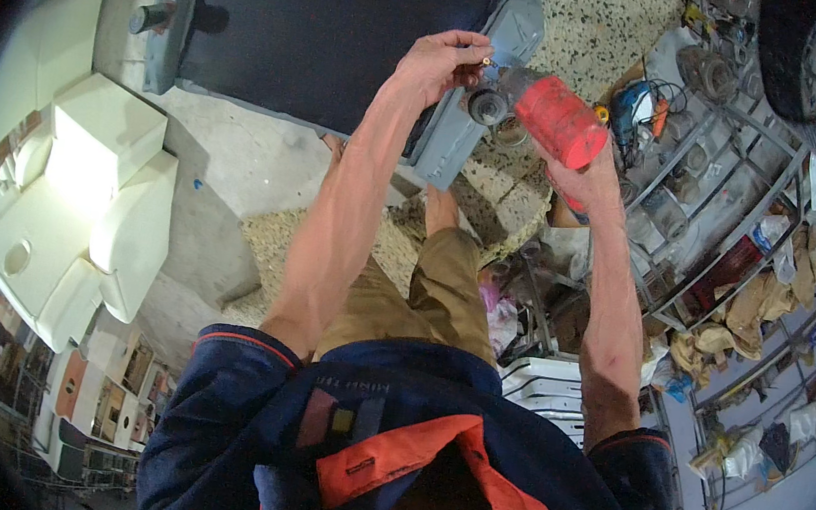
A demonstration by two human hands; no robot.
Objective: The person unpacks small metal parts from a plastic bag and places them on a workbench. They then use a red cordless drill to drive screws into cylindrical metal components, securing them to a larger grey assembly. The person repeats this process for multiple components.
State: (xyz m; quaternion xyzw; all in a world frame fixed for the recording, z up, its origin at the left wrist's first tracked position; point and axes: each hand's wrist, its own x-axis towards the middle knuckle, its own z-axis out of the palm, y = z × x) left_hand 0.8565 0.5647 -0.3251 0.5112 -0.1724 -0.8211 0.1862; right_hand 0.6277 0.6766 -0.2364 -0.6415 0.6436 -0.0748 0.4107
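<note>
My right hand [578, 179] is closed around a scuffed red power drill [561, 121], its dark nose pointing up and left toward my left hand. My left hand [442, 65] is pinched at the front of the drill, where a small brass-coloured piece [487, 62] shows by the fingertips; its kind is too small to make out. Below the drill's nose is a round dark-grey part [488, 108], next to the pale grey-blue edge frame [453, 144] of a large dark panel [322, 34]. The drill's handle is mostly hidden by my right hand.
A short cylindrical stub [151, 18] sticks out at the panel's left side. White moulded pieces [81, 208] stand at left. Metal racks [727, 191] crowded with parts line the right, near a blue corded tool [634, 108]. My bare feet [441, 210] are close to the frame.
</note>
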